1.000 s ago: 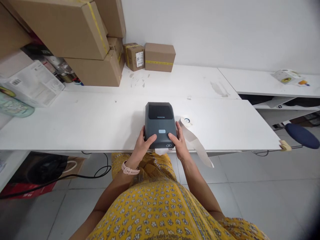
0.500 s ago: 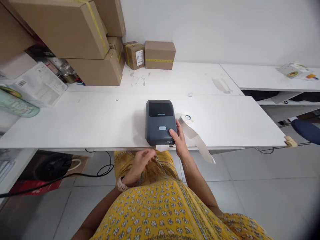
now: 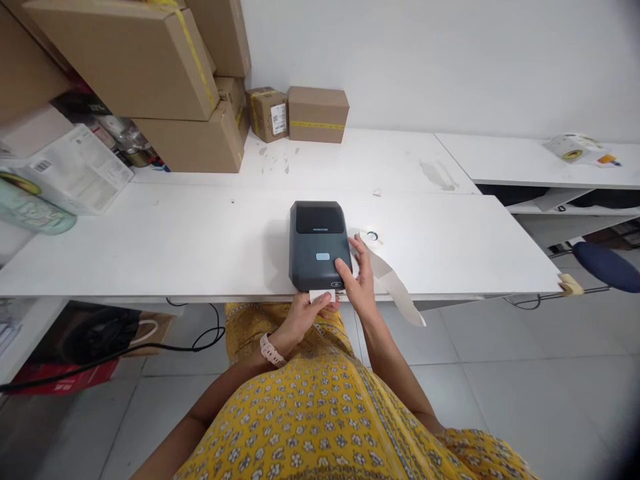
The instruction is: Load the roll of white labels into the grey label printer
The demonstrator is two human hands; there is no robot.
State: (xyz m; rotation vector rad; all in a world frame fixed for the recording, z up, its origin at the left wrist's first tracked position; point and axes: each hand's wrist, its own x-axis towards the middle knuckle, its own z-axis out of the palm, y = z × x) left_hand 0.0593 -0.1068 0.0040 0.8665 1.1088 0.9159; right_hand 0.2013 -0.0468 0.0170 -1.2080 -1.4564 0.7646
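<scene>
Cardboard boxes, two small, far back; one roll right of one printer. Left hand pinching paper, right hand gripping printer.

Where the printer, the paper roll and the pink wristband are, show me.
Printer (image 3: pixel 319 245), head view: middle of its top casing.
Paper roll (image 3: pixel 373 245), head view: its wound part.
Pink wristband (image 3: pixel 271 350), head view: middle of the strap.

Printer on table, label protruding in front, paper roll at right (its strip overhanging), cartons behind
</scene>
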